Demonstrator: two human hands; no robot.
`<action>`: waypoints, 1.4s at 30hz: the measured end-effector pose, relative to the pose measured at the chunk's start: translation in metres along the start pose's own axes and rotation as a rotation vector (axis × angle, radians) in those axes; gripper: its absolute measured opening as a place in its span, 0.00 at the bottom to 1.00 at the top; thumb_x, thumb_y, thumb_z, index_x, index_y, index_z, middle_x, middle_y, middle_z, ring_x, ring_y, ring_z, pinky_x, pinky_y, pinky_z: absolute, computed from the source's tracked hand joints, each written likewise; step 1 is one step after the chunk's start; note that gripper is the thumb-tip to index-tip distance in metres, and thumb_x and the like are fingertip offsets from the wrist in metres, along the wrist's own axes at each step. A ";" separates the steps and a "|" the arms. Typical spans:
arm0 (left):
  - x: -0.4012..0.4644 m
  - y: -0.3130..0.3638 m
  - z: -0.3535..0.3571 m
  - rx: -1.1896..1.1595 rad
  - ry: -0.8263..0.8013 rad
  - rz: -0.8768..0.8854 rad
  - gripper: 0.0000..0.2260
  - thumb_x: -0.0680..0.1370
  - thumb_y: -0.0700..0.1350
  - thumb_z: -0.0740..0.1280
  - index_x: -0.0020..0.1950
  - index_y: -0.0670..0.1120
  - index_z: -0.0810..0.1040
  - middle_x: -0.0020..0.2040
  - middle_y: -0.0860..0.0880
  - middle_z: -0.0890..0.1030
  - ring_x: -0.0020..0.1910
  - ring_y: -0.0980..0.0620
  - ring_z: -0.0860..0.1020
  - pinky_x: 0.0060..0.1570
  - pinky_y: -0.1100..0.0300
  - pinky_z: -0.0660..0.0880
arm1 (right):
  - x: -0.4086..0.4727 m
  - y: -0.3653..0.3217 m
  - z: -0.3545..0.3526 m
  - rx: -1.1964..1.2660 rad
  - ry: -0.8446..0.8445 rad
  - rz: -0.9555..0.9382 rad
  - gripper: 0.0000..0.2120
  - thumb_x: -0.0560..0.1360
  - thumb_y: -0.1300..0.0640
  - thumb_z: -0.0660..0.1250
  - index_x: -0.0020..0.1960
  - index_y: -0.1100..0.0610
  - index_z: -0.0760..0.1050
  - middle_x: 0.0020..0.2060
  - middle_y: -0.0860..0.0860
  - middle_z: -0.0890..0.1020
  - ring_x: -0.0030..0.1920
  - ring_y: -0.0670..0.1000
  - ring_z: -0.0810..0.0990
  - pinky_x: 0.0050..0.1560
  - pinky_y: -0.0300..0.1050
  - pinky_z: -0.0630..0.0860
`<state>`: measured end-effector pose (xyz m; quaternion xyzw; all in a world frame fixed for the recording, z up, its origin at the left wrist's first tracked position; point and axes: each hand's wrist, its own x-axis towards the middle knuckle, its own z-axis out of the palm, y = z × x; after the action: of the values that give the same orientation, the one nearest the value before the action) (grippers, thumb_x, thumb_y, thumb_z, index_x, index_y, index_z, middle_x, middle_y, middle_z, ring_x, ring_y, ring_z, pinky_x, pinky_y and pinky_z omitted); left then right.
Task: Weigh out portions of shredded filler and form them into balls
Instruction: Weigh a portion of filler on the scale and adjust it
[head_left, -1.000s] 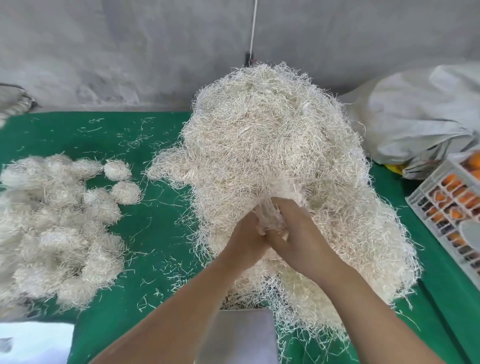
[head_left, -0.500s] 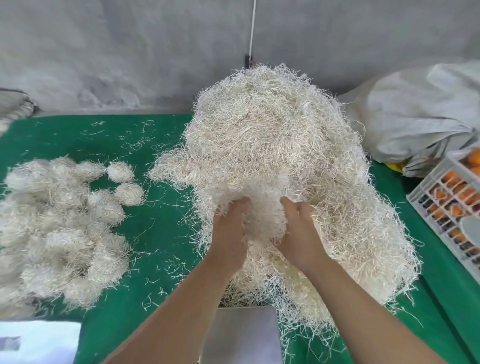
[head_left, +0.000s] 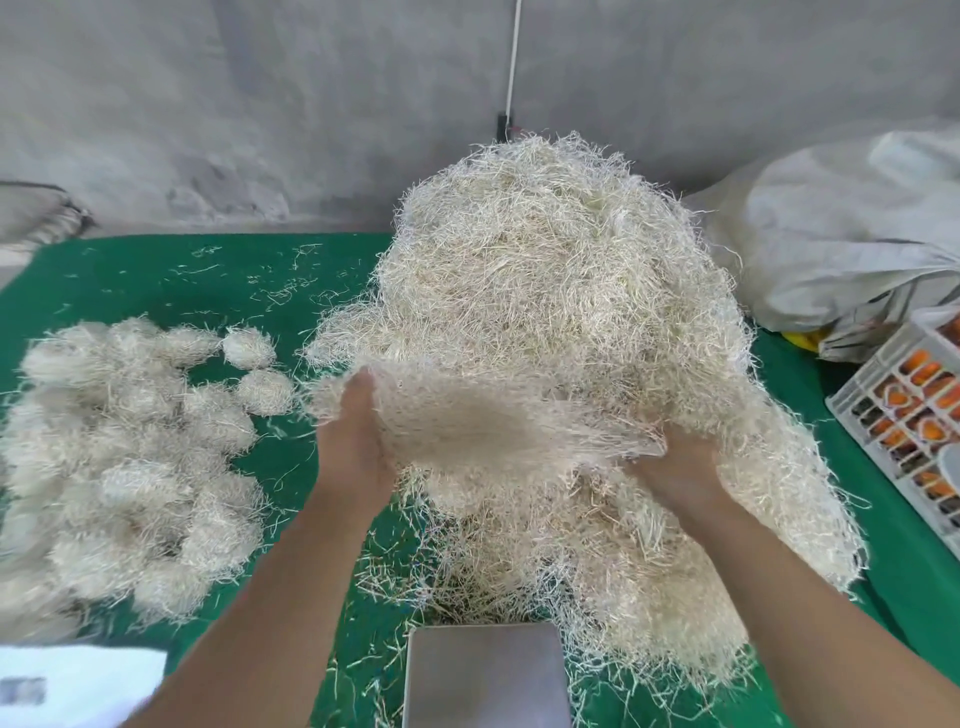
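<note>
A tall heap of pale shredded filler (head_left: 550, 270) stands in the middle of the green table (head_left: 156, 280). My left hand (head_left: 353, 447) and my right hand (head_left: 680, 467) are spread wide apart in front of it. Between them stretches a blurred tuft of filler (head_left: 498, 421), each hand gripping one end. Many finished filler balls (head_left: 130, 447) lie piled at the left. The steel pan of a scale (head_left: 485, 675) sits at the near edge, bare, below my hands.
A grey-white sack (head_left: 852, 228) lies at the back right. A white plastic crate (head_left: 904, 415) with orange items stands at the right edge. White paper (head_left: 78, 686) lies at the near left. Loose strands litter the cloth. A grey wall closes the back.
My hands were together in the heap's front, then dug in side by side. Now they have pulled apart sideways, drawing a tuft of filler out between them.
</note>
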<state>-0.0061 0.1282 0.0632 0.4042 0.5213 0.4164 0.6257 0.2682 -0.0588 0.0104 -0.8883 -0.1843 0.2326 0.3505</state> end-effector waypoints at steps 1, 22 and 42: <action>0.001 -0.003 0.001 0.022 -0.050 -0.008 0.14 0.83 0.43 0.67 0.68 0.51 0.72 0.48 0.49 0.79 0.35 0.56 0.82 0.28 0.61 0.81 | 0.000 -0.001 -0.001 -0.010 -0.029 -0.014 0.43 0.75 0.57 0.77 0.82 0.47 0.57 0.82 0.57 0.48 0.72 0.65 0.69 0.71 0.53 0.66; -0.037 0.023 0.016 0.782 -0.817 0.108 0.26 0.70 0.68 0.75 0.61 0.60 0.72 0.48 0.64 0.82 0.52 0.64 0.82 0.47 0.72 0.78 | -0.032 -0.066 0.033 -0.482 0.052 -0.733 0.26 0.73 0.63 0.76 0.62 0.43 0.69 0.36 0.46 0.82 0.31 0.47 0.81 0.29 0.44 0.78; -0.056 0.011 0.021 1.220 -0.991 0.283 0.07 0.79 0.50 0.70 0.55 0.49 0.80 0.43 0.52 0.83 0.38 0.58 0.80 0.43 0.63 0.81 | 0.031 -0.052 0.050 0.158 -0.070 0.062 0.32 0.75 0.78 0.61 0.77 0.60 0.70 0.63 0.64 0.77 0.26 0.46 0.71 0.23 0.38 0.68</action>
<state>0.0072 0.0773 0.0943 0.8758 0.2622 -0.0949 0.3940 0.2582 0.0194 0.0062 -0.8544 -0.1499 0.2882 0.4056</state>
